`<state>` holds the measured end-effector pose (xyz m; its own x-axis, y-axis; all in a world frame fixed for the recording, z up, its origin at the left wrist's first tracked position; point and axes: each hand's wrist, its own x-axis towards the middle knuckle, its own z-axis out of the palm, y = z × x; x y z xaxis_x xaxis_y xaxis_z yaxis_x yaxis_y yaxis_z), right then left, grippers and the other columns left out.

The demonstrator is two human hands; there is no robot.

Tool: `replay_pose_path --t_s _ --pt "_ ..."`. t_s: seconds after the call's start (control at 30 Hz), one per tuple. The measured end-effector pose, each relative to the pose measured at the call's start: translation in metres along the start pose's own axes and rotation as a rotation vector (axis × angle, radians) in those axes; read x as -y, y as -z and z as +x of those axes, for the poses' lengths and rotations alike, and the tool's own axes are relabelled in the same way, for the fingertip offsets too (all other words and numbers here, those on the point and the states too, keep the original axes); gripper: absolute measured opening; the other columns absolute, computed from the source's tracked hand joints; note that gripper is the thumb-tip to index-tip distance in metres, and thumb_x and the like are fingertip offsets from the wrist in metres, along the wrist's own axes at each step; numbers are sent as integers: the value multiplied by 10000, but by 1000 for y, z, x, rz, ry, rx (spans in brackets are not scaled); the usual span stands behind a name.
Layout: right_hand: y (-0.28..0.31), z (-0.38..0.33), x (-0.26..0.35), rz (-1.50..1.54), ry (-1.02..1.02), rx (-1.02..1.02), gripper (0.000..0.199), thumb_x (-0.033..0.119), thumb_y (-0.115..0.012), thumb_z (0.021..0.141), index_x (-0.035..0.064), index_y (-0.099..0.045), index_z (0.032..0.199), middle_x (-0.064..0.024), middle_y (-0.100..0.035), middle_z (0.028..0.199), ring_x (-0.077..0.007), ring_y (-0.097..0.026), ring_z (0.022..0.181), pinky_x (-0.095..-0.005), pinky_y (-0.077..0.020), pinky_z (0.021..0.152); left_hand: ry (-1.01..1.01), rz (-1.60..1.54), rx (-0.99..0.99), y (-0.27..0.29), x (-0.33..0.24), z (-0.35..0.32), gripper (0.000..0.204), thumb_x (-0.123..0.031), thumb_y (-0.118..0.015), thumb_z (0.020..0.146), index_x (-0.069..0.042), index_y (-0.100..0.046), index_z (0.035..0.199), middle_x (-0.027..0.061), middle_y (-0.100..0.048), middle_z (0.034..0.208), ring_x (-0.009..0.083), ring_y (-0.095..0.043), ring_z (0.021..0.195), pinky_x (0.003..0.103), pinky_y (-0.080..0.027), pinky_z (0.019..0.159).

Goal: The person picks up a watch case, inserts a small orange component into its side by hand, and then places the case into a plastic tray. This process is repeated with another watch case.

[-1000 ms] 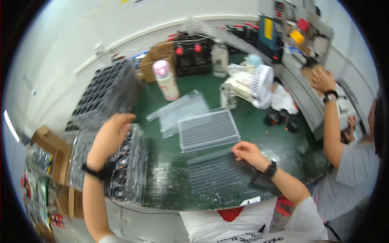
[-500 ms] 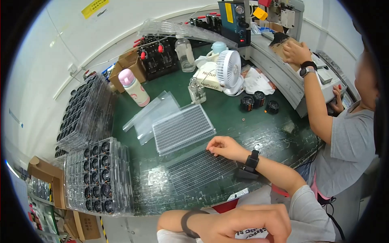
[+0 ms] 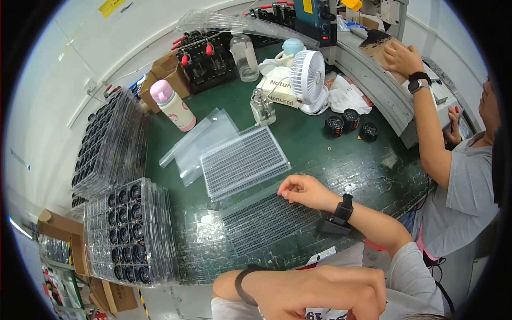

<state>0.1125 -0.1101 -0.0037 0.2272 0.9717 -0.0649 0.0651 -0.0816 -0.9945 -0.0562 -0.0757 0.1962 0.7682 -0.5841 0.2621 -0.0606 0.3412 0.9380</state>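
Observation:
My right hand [image 3: 301,191] is on the far edge of a clear grid tray [image 3: 266,220] lying near the table's front, fingertips pinched on its rim. A black band is on that wrist. A second grid tray [image 3: 242,160] lies just beyond it, beside clear plastic bags [image 3: 200,140]. My left hand [image 3: 330,290] is drawn back close to my body at the lower edge, fingers curled, with nothing seen in it. A stack of clear trays holding black round parts [image 3: 125,229] stands at the left front.
Another stack of such trays [image 3: 109,141] leans at the left. A pink bottle [image 3: 173,106], a small white fan [image 3: 309,80], a glass bottle [image 3: 262,108] and three black round parts [image 3: 346,125] stand on the green table [image 3: 373,170]. A co-worker [image 3: 458,176] sits at the right.
My left hand has left the tray stack at the left and pulled back toward my body. My right hand has stayed on the near grid tray. The view has tilted.

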Motion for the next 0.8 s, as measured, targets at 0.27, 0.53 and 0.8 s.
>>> replay_pose_path --t_s 0.27,0.53,0.8 --pt "-2 2 2 -35 -3 -14 137 118 -585 870 18 -609 960 -31 -620 843 -77 -563 706 -225 -474 655 -468 -27 -9 16 10 3 56 -23 -550 812 -8 -601 830 123 -559 877 207 -557 715 280 -452 636" --pt "2 2 0 -19 -15 22 147 127 -577 887 24 -598 990 -25 -605 882 -82 -565 753 -228 -480 706 -26 -33 66 14 2 1 82 -24 -573 801 9 -628 853 127 -581 863 221 -575 723 294 -459 644" --pt "0 4 -8 26 -21 22 143 109 -569 890 22 -586 1003 -24 -601 906 -74 -556 761 -220 -474 707 -457 -41 86 20 23 14 86 -49 -587 804 6 -619 861 122 -583 854 224 -569 752 296 -456 675"
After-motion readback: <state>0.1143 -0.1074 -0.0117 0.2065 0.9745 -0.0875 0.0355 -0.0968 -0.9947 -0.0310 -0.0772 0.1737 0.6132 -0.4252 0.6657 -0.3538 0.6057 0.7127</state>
